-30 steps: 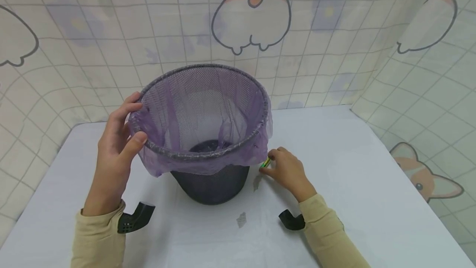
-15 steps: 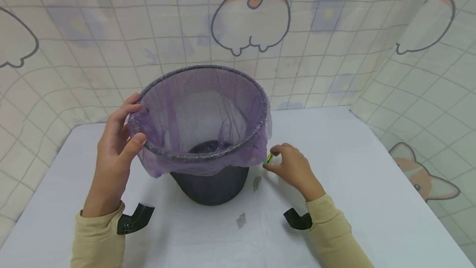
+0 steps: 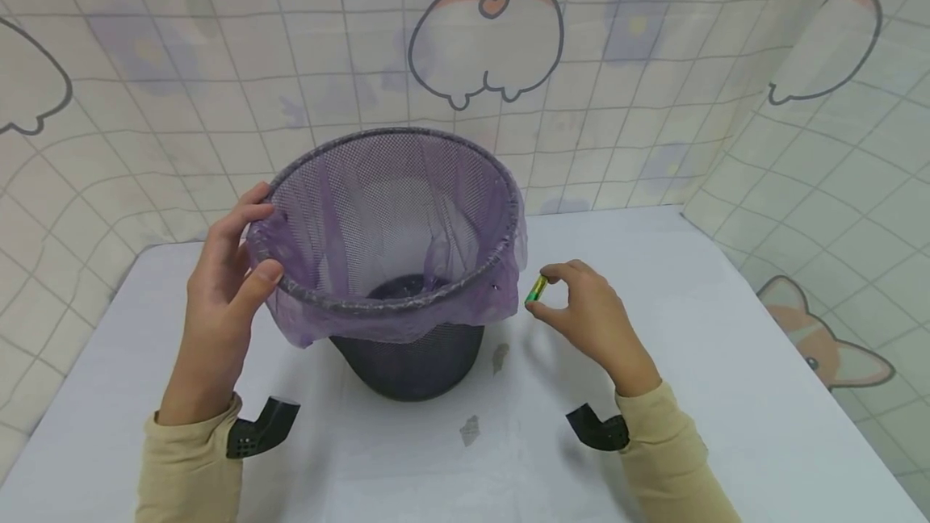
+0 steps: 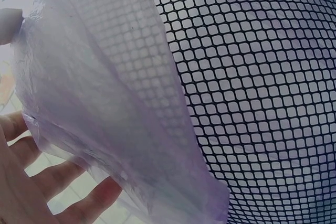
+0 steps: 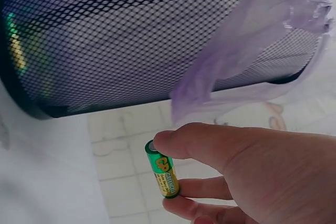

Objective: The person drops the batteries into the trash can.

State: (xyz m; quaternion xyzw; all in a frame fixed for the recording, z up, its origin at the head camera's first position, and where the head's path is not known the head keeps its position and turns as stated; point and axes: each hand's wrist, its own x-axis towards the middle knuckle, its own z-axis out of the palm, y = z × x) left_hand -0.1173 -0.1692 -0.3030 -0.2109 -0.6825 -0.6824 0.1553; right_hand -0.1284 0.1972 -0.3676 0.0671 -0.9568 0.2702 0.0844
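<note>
A black mesh waste bin [image 3: 410, 366] stands on the white table, lined with a purple plastic bag [image 3: 443, 325] folded over its rim. My left hand [image 3: 221, 297] grips the rim on the left, thumb in front and fingers behind; the left wrist view has the bag [image 4: 79, 87] beside those fingers [image 4: 58, 177]. To the right of the bin, my right hand [image 3: 592, 317] pinches a small green and gold battery [image 3: 537, 288] by its ends, just above the table. In the right wrist view the battery [image 5: 163, 171] sits between thumb and fingertips, apart from the bin.
Two grey worn patches [image 3: 471, 430] mark the white tabletop [image 3: 726, 394] near the bin. Behind and at the sides hangs a tile-patterned curtain [image 3: 654, 103] with cartoon dogs. Black camera mounts [image 3: 263, 428] sit on both wrists.
My right hand has moved right and a little up, away from the bin's side, with the battery in its fingers. The left hand and the bin have stayed in place.
</note>
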